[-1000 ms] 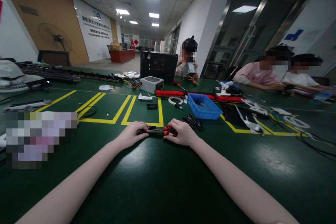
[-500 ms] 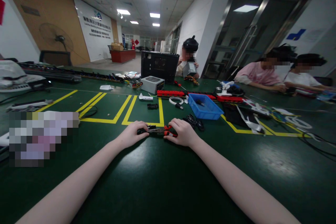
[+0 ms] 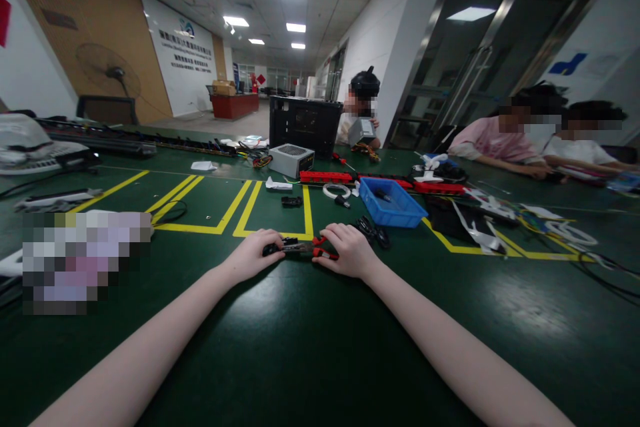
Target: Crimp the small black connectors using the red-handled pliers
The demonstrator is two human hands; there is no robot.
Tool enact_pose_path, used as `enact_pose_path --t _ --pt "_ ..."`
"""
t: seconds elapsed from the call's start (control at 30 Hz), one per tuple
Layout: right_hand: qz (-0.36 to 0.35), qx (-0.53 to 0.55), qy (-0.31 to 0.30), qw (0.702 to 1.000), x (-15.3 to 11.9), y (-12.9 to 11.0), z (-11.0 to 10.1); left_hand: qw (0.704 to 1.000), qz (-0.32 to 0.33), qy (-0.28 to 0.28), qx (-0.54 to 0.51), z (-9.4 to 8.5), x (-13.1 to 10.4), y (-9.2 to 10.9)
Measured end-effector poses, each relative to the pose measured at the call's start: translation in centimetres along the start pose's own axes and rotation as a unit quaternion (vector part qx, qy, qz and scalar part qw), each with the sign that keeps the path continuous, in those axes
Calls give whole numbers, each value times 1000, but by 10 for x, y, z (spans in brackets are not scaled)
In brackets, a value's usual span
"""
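In the head view, my right hand [image 3: 346,250] is closed around the red and black handles of a pair of pliers [image 3: 305,249]. The jaws point left, toward my left hand [image 3: 254,254]. That hand grips a small black piece [image 3: 273,249] with a metallic part, right at the plier tips; it looks like a connector, but its exact kind is too small to make out. Whether the jaws are clamped on it I cannot tell. A similar small black piece [image 3: 291,201] lies on the green table [image 3: 300,347] beyond my hands.
A blue bin [image 3: 400,212] stands beyond my right hand, with coiled black cables [image 3: 373,232] beside it. Further back are red strips [image 3: 326,177], a grey power supply [image 3: 291,160] and a black computer case [image 3: 304,127]. A person [image 3: 357,110] sits behind it.
Hardly anything differs. Both hands keep their places with the pliers and the black piece, and the view has shifted very slightly.
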State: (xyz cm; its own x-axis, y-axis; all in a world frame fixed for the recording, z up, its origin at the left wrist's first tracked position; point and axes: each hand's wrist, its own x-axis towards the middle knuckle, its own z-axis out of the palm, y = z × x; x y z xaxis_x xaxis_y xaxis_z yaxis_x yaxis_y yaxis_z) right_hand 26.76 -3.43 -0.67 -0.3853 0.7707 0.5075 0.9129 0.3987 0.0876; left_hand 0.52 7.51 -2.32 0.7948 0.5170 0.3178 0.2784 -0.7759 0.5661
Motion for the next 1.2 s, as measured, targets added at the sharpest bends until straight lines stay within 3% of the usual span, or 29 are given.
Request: enact_pose_path --t 0.8,1.2 --pt "23 28 24 999 -1 1 2 1000 -4 7 5 -1 -1 4" --pt "11 55 4 998 -1 3 3 1000 5 0 -13 -2 0 3"
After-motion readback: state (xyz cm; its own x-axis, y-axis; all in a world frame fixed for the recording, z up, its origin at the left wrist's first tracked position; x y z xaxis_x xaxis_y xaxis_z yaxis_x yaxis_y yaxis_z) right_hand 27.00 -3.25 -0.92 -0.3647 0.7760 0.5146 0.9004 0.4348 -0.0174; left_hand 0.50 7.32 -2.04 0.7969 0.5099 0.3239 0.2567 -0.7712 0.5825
